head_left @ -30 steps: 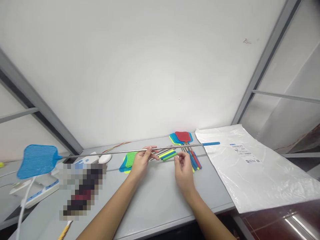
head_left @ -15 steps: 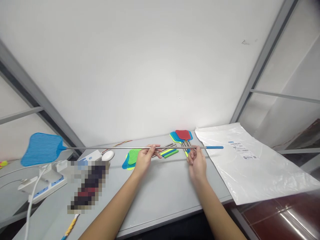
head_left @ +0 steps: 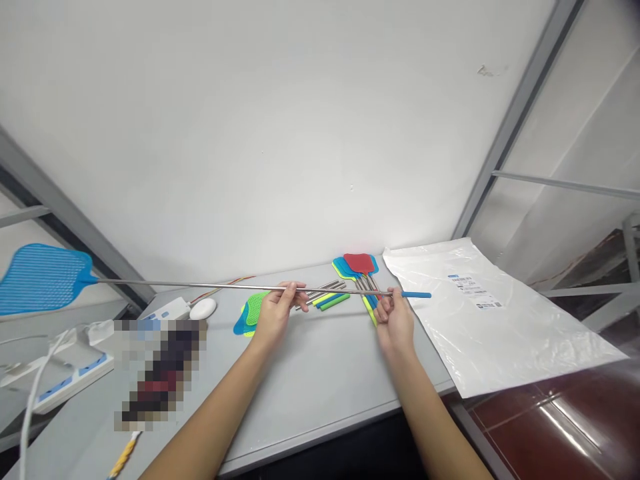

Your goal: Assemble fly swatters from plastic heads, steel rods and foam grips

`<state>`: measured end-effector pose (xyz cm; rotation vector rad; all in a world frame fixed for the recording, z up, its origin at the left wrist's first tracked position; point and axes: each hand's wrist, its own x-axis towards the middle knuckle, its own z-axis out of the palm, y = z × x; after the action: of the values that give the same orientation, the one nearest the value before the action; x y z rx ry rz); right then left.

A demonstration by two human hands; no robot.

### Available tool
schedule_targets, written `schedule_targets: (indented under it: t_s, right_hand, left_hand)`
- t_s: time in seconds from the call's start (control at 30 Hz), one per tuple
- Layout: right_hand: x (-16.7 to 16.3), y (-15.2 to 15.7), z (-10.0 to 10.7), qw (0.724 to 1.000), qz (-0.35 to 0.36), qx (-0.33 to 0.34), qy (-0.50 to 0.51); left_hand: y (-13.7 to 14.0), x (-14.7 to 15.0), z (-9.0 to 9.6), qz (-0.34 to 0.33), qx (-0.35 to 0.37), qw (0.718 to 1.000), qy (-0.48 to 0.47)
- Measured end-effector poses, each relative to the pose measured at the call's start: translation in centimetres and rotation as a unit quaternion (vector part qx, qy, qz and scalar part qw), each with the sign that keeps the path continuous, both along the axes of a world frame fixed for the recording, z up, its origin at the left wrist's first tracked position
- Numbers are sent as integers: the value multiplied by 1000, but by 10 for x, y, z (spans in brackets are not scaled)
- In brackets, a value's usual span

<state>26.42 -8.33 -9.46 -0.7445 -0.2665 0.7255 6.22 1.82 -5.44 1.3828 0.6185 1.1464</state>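
Note:
Across the view stretches a blue fly swatter [head_left: 45, 279] with a long, extended metal rod and a blue grip at its right end. My left hand [head_left: 275, 310] pinches the rod near its middle. Close to the blue grip, my right hand [head_left: 395, 317] is closed on the rod, fingers curled. The swatter is held above the table, its head at the far left. Behind my right hand lies a pile of swatters [head_left: 359, 263] with red, blue and yellow-green heads. More swatters with green and blue heads [head_left: 254, 310] lie behind my left hand, their grips pointing right.
A grey table [head_left: 310, 393] stands against a white wall. On the right a large white plastic mailer [head_left: 500, 327] with a label overhangs the edge. To the left are power strips [head_left: 75, 380] with cables, a white round object [head_left: 203, 309] and a pixelated dark item [head_left: 163, 373].
My left hand has slid left along the rod, away from my right hand. The swatter head has moved left and up, so the rod now tilts slightly. The camera view has shifted a little.

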Motion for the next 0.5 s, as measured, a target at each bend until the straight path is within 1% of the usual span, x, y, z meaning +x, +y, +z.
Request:
schedule_targets:
  t_s: [0.13,0.27,0.5]
  right_hand:
    - [1,-1,-5,1000,4,2,-13]
    - [3,-1,-9,1000,-15,-1,-19]
    - [-4,-2,-7,999,-19,-2,-35]
  left_hand:
    - [-3,4,-5,-14,-7,1000,-17]
    - [-6,8,-8,-16,-12,1000,-9]
    - [-8,8,-6,-11,-30,999,-28]
